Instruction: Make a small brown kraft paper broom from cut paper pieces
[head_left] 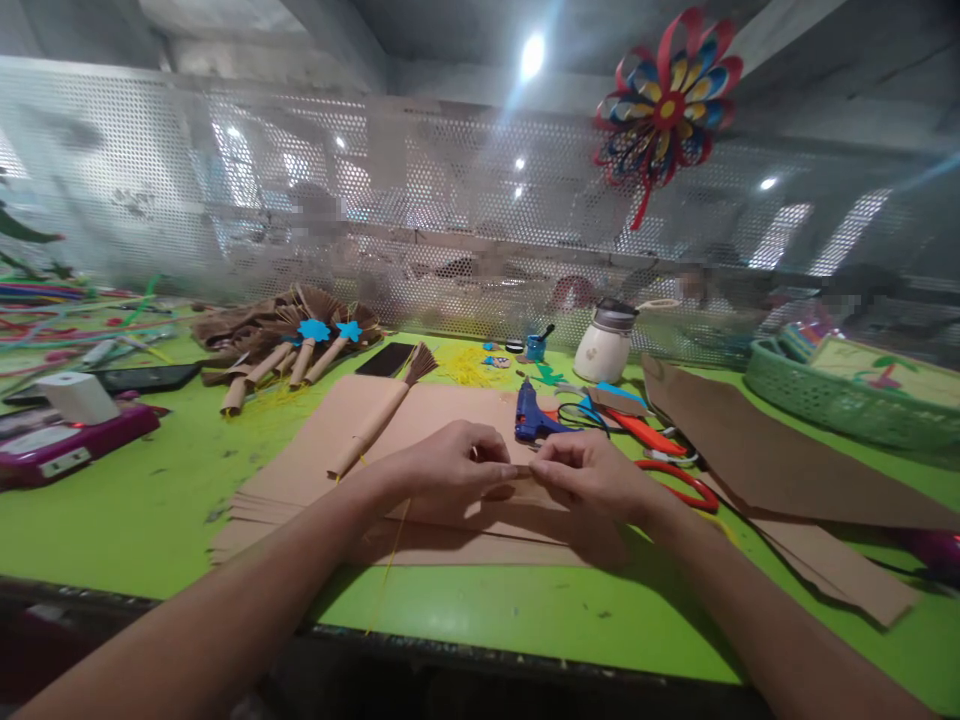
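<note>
Both hands meet over a stack of brown paper sheets (300,470). My left hand (457,465) and my right hand (581,470) pinch the two ends of a small strip of brown paper (523,473), fingertips almost touching. A rolled brown paper tube with a fringed end (375,425) lies on the stack, left of my left hand. Just beyond my right hand rests a blue glue gun (529,410). Red-handled scissors (682,485) lie to the right of that hand, partly hidden behind it.
Finished paper bundles with blue shapes (304,350) lie at the back left. A purple power strip (82,440) is on the left. Further back stand a white jar (602,345) and yellow shreds (476,368). Large brown sheets (772,450) and a green basket (817,395) occupy the right.
</note>
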